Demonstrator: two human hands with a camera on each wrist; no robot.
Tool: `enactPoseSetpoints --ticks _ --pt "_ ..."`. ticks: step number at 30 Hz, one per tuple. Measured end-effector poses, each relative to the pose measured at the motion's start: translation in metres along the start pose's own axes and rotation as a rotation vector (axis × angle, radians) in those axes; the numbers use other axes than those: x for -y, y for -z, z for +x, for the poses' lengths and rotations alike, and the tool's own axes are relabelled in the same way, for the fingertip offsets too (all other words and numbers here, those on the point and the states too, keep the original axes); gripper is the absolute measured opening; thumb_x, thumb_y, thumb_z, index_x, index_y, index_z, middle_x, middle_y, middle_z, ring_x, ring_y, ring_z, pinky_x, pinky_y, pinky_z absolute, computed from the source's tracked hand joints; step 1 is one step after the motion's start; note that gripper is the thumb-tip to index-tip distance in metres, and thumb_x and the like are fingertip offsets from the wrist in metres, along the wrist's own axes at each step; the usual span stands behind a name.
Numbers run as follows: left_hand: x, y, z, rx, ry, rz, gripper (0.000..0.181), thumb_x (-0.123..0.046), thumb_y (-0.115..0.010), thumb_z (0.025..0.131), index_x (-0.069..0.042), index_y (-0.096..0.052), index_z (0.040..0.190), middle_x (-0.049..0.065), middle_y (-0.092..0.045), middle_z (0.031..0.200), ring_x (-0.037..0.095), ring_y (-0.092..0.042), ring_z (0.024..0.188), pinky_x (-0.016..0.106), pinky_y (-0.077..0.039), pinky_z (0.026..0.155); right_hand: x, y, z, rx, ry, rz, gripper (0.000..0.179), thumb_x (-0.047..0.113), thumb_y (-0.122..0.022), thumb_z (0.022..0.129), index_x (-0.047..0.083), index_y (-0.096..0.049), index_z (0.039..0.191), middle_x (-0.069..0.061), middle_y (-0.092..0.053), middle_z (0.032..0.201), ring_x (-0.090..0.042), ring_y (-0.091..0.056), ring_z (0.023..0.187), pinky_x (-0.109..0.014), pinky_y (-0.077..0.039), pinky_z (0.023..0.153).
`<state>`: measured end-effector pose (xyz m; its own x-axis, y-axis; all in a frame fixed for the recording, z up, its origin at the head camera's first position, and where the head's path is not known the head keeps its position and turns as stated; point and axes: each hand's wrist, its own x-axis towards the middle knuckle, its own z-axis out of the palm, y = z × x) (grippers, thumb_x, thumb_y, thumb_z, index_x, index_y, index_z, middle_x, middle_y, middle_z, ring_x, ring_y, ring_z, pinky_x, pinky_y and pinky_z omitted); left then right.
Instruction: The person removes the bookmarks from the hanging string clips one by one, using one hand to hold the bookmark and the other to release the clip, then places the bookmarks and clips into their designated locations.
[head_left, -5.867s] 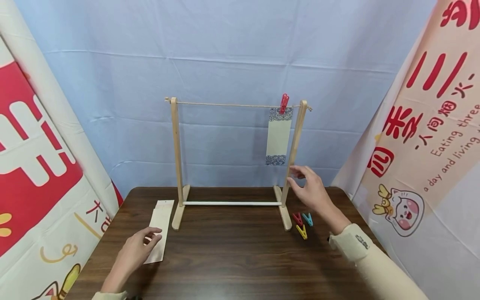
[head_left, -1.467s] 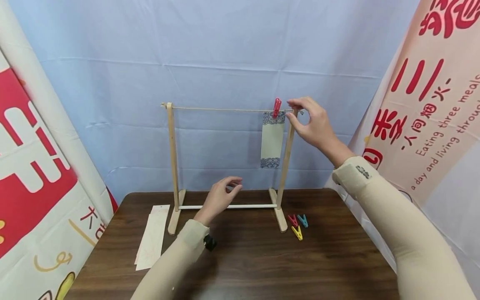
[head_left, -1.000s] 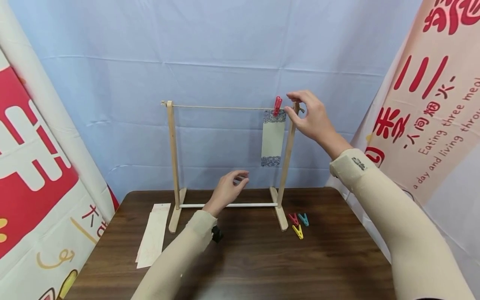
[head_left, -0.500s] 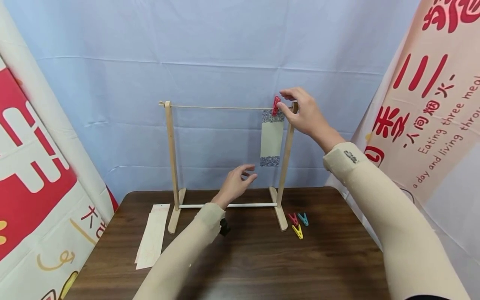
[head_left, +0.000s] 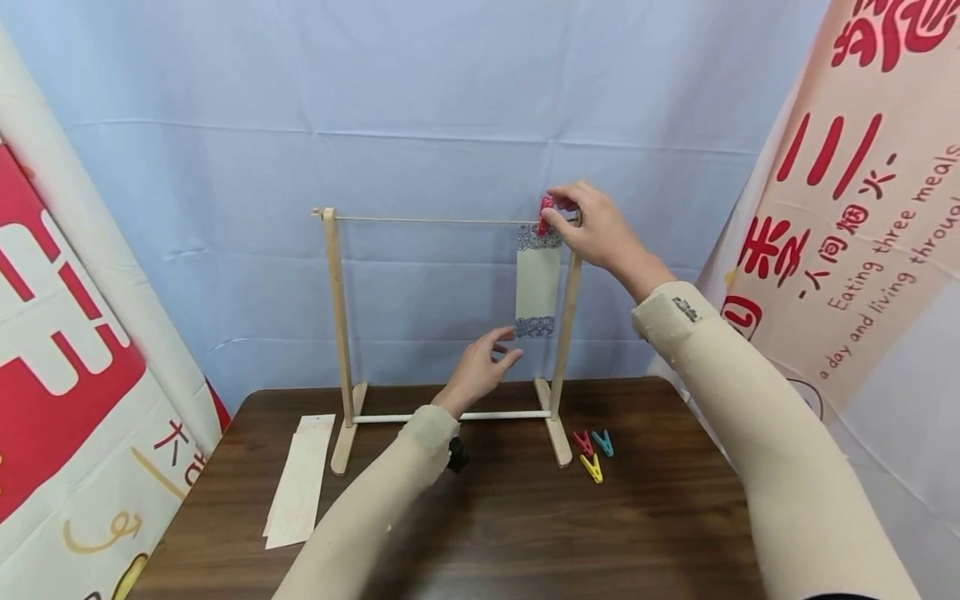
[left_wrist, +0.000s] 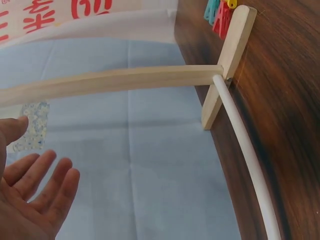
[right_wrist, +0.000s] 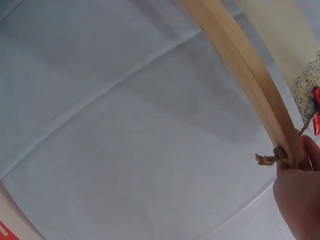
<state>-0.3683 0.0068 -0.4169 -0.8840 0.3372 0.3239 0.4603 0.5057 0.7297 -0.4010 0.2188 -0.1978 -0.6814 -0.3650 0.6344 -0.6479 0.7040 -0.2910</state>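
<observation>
My right hand (head_left: 596, 229) is up at the top right of the wooden stand, its thumb and fingers pinching a red clothespin (head_left: 544, 218). That clothespin fixes a paper bookmark (head_left: 537, 279), cream with blue patterned ends, to the string (head_left: 427, 221). In the right wrist view the hand (right_wrist: 300, 195) partly hides behind the post's end, where the string is knotted; the red clothespin (right_wrist: 316, 112) shows at the edge. My left hand (head_left: 480, 367) holds nothing and has its fingers spread just below and left of the bookmark's lower end. The left wrist view shows its fingers (left_wrist: 37, 175) apart.
A wooden stand (head_left: 339, 317) with a white crossbar (head_left: 502, 415) stands on the dark table (head_left: 525, 533). Right of its foot lie red (head_left: 582, 443), blue (head_left: 603, 442) and yellow (head_left: 592, 468) clothespins. Left of it is a pile of pale paper strips (head_left: 300, 483).
My left hand has left the paper strips and moved right and up to near the bookmark. My right hand has risen from beside the post, then moved left onto the red clothespin.
</observation>
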Motion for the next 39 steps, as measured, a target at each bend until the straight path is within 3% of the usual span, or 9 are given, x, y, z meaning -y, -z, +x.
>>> enactPoseSetpoints --ticks 9,15,24,31,39 --pt "-0.003 -0.005 0.002 -0.007 -0.011 -0.056 0.05 -0.036 -0.061 0.101 -0.019 -0.05 0.146 0.0 -0.062 0.133 0.023 -0.063 0.113 0.033 -0.056 0.077 0.005 0.002 0.002 0.042 -0.016 0.022 0.041 0.029 -0.051 0.106 0.001 -0.06 0.135 -0.015 -0.06 0.127 -0.032 -0.057 0.115 -0.049 -0.045 0.098" --pt "-0.004 -0.004 0.002 -0.023 -0.024 -0.057 0.044 -0.038 -0.061 0.1 -0.018 -0.057 0.139 -0.002 -0.065 0.122 0.019 -0.064 0.105 0.03 -0.056 0.076 0.008 0.004 0.002 0.055 -0.023 0.051 0.038 0.027 -0.054 0.105 0.001 -0.061 0.132 -0.014 -0.06 0.123 -0.03 -0.059 0.111 -0.046 -0.047 0.095" --pt "-0.012 -0.005 0.001 -0.087 -0.05 -0.061 0.023 -0.035 -0.064 0.099 -0.019 -0.065 0.116 -0.006 -0.069 0.105 0.017 -0.066 0.096 0.03 -0.055 0.074 0.008 0.006 -0.001 0.023 -0.02 0.11 0.031 0.023 -0.059 0.103 0.002 -0.065 0.125 -0.012 -0.062 0.118 -0.025 -0.061 0.102 -0.04 -0.048 0.088" --pt "-0.011 -0.005 -0.001 -0.153 -0.112 -0.074 0.021 -0.026 -0.065 0.099 -0.017 -0.066 0.118 -0.007 -0.072 0.097 0.008 -0.066 0.084 0.026 -0.055 0.071 0.004 0.008 -0.003 -0.023 -0.048 0.168 0.029 0.024 -0.064 0.1 0.005 -0.068 0.121 -0.009 -0.066 0.112 -0.017 -0.06 0.096 -0.032 -0.047 0.085" --pt "-0.008 -0.006 -0.004 -0.183 -0.131 -0.086 0.024 -0.026 -0.064 0.1 -0.017 -0.065 0.122 -0.005 -0.072 0.097 0.008 -0.065 0.079 0.026 -0.055 0.066 0.003 0.009 -0.006 -0.055 -0.039 0.196 0.025 0.026 -0.068 0.097 0.008 -0.071 0.115 -0.004 -0.068 0.107 -0.014 -0.062 0.09 -0.03 -0.048 0.081"
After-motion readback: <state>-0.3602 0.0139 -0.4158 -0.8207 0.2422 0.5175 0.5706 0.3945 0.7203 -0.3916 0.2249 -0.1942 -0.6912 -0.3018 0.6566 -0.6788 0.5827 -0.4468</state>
